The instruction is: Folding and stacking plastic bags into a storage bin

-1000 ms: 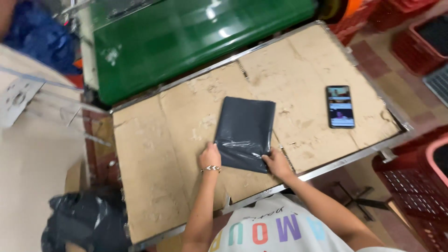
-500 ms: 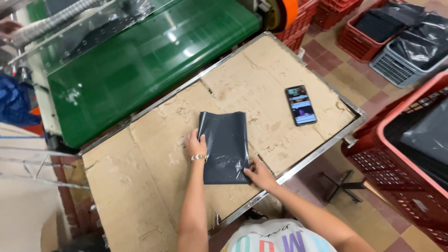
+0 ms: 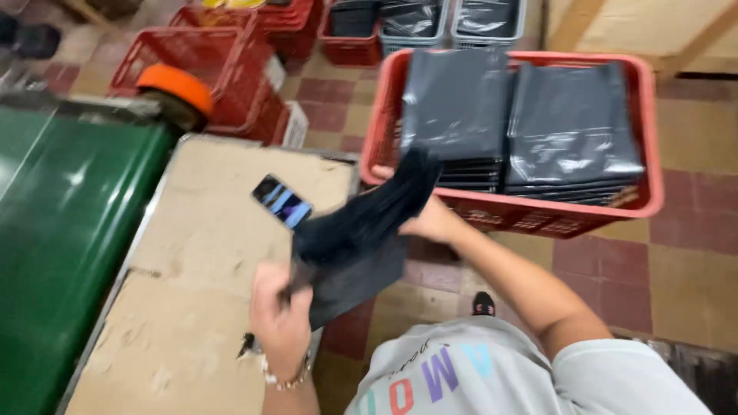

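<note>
Dark plastic bag [image 3: 361, 230], blurred, hangs in the air between the cardboard-covered table [image 3: 192, 307] and the red crate [image 3: 653, 138], held at both ends. Left hand [image 3: 280, 315] is closed around the bag's lower end, just above the table's right edge, with a beaded bracelet [image 3: 284, 376] at the wrist. Right hand [image 3: 430, 219] grips the bag's upper end from behind, close to the crate's near wall; its fingers are mostly hidden by the bag. Inside the crate lie 2 stacks of packed dark bags [image 3: 515, 123], side by side. A phone [image 3: 282, 201] with a lit screen rests on the table, just left of the bag. A green machine [image 3: 61, 230] borders the table's left side.
</note>
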